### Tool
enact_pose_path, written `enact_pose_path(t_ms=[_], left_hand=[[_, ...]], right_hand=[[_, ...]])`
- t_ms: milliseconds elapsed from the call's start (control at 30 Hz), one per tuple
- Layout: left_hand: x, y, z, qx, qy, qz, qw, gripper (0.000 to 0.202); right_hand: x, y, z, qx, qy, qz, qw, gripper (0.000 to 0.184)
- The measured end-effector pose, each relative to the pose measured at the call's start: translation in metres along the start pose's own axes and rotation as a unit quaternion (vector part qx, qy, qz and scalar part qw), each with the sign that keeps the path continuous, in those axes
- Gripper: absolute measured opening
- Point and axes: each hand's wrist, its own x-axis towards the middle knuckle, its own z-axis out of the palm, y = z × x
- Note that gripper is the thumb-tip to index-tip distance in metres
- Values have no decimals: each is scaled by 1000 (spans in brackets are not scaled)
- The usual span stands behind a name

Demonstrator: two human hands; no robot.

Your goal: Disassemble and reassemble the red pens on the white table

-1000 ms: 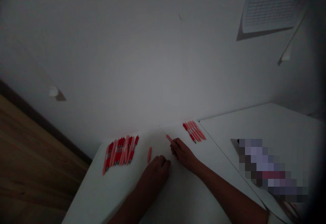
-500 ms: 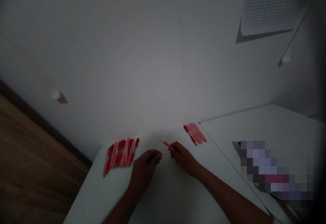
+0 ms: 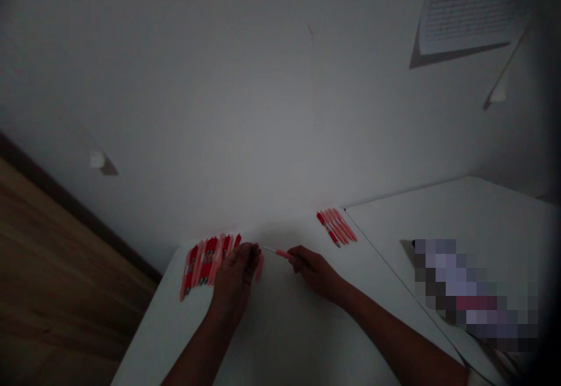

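Note:
My left hand [image 3: 235, 274] rests on the white table [image 3: 280, 339], its fingers stretched forward against the right end of a row of several red and pink pens [image 3: 205, 262]. A loose pink pen barrel [image 3: 259, 268] lies just right of that hand; I cannot tell whether they touch. My right hand [image 3: 313, 269] pinches a pink pen part with a thin refill tip [image 3: 277, 252], which points left toward my left hand. A smaller group of red and pink pens [image 3: 336, 226] lies at the table's far edge, beyond my right hand.
The picture is very dim. A second white table [image 3: 460, 210] adjoins on the right and carries a blurred-out object [image 3: 468, 292]. A white wall rises right behind the tables, with a vent [image 3: 464, 11] at upper right. Wooden floor [image 3: 52, 269] shows at left.
My left hand has moved forward and left, from the table's middle to the end of the left pen row. My right hand has swung its pen part's tip further left.

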Motion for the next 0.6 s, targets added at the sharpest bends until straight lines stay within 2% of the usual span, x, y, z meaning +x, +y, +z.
enact_pose_path(t_ms=[267, 600], left_hand=[[0, -3, 0, 0, -16, -2, 1000, 13], [-1, -5, 1, 26, -20, -4, 999, 17]], right_hand=[[0, 7, 2, -8, -1, -16, 1000, 26], [0, 8, 3, -19, 1, -2, 1000, 25]])
